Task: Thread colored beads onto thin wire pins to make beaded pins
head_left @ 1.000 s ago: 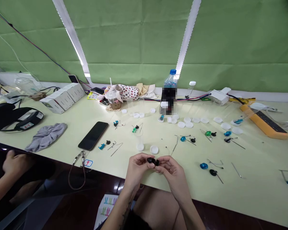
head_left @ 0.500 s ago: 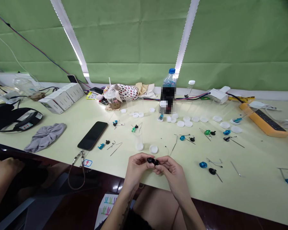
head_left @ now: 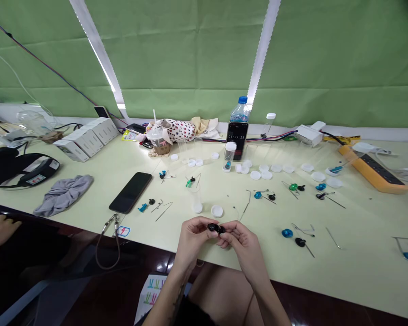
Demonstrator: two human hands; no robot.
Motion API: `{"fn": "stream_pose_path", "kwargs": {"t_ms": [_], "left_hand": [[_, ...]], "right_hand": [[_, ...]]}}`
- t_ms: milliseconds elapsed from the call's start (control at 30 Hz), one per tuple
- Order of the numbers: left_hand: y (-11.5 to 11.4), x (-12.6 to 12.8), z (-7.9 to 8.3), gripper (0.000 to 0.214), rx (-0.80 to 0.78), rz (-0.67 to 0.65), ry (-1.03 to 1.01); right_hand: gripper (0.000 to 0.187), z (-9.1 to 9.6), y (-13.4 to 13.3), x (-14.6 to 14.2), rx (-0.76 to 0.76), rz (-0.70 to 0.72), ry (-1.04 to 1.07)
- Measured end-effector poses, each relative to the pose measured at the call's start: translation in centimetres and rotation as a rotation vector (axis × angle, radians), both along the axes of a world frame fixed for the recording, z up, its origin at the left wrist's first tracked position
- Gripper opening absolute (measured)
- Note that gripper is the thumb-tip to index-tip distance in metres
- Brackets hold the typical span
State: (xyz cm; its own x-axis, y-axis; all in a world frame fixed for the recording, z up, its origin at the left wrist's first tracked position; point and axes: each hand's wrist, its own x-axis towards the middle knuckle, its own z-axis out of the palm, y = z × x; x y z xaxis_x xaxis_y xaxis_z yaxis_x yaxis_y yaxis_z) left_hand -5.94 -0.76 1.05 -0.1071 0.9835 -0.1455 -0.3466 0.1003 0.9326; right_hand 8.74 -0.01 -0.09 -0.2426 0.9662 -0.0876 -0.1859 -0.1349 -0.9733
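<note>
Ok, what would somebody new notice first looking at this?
Two hands meet at the table's near edge: the left hand and right hand pinch small black parts between them. Beyond, white caps, wire pins and coloured knobs litter the pale table, with a water bottle at the back.

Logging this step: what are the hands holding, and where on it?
Left hand and right hand pinch a small black piece, fingertips at opposite ends.
</note>
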Motion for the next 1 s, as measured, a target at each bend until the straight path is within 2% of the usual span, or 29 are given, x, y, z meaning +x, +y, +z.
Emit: {"fn": "stream_pose_path", "kwargs": {"t_ms": [1000], "left_hand": [[-0.01,0.01,0.02,0.016,-0.001,-0.009,-0.006]], "right_hand": [[0.023,0.23,-0.07,0.14,-0.001,0.026,-0.042]]}}
